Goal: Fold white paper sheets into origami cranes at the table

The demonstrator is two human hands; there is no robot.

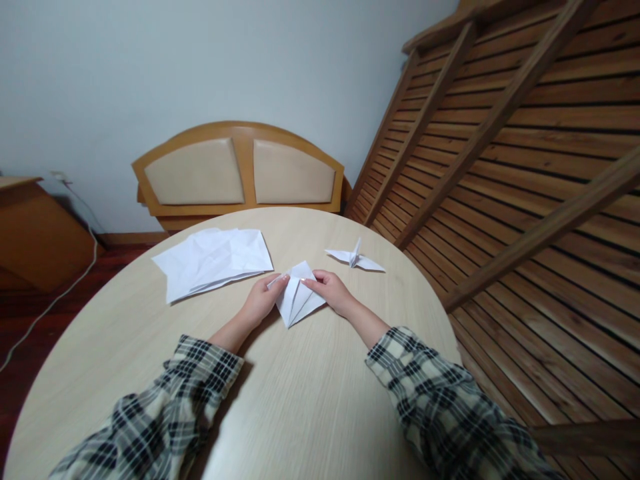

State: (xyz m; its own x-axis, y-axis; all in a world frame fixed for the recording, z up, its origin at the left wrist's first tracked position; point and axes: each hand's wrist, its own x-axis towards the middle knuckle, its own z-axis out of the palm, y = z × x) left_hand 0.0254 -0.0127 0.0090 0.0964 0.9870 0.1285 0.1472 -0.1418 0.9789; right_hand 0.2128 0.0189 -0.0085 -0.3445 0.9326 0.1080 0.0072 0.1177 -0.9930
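Note:
A partly folded white paper (pixel 297 301) lies on the round light-wood table (pixel 300 400), shaped like a kite with its point toward me. My left hand (pixel 261 301) pinches its upper left edge with fingertips together. My right hand (pixel 331 291) pinches a flap at its upper right side. A finished white paper crane (pixel 355 257) stands on the table just beyond my right hand, apart from it. Both sleeves are plaid.
A loose pile of white paper sheets (pixel 213 261) lies to the left of my hands. A wooden chair back with tan pads (pixel 239 172) stands behind the table. Slatted wooden panels (pixel 525 173) lean at the right. A cable (pixel 55 293) runs across the floor at left.

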